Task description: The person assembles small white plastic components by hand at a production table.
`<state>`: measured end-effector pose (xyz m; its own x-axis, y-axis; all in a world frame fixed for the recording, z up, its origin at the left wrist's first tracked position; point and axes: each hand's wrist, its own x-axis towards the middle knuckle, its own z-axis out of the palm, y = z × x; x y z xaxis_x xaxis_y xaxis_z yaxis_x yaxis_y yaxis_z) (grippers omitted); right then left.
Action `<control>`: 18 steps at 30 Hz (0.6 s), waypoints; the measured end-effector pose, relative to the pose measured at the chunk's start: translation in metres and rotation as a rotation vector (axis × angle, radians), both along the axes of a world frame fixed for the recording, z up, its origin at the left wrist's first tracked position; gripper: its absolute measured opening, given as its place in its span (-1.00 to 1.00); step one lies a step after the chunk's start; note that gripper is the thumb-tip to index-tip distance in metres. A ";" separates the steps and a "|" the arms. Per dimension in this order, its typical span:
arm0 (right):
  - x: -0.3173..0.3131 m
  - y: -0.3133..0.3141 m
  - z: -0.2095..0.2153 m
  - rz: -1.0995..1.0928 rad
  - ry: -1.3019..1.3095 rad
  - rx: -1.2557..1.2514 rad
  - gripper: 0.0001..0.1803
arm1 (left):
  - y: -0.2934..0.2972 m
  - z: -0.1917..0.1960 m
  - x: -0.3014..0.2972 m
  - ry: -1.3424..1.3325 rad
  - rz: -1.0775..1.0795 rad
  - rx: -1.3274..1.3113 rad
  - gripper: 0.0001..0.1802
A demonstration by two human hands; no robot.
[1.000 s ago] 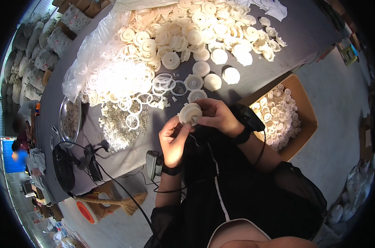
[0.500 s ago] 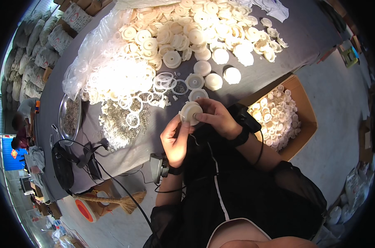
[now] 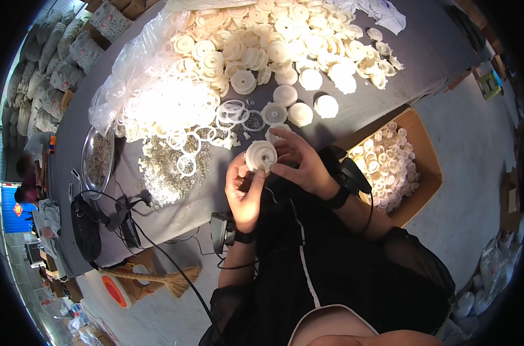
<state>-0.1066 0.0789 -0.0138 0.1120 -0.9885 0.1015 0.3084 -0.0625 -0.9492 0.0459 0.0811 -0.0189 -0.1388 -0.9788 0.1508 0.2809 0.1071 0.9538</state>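
Fingers of both hands pinch one white disc [image 3: 261,155] just off the table [image 3: 423,52] edge, the left hand [image 3: 244,190] curled under it at 7 o'clock, the right hand [image 3: 299,164] closed on its rim at 3 o'clock. With no surface under the disc, a loosened pinch would likely drop it into the lap, or the box [image 3: 432,167] at 3 o'clock.
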 end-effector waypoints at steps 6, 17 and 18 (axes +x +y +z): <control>0.001 0.003 -0.003 -0.234 0.653 -0.449 -0.48 | 0.001 0.008 -0.004 0.022 0.005 -0.014 -0.55; 0.015 -0.014 -0.026 -0.282 0.545 -0.265 -0.58 | -0.025 -0.020 0.000 -0.676 0.262 -0.335 -0.67; 0.013 -0.015 -0.027 -0.291 0.535 -0.305 -0.60 | -0.026 -0.018 0.002 -0.677 0.262 -0.334 -0.67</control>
<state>-0.0934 0.0643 -0.0408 -0.0413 -0.9221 0.3847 -0.2687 -0.3605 -0.8932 0.0481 0.0552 -0.0374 -0.0772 -0.9102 0.4070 -0.4218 0.3997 0.8139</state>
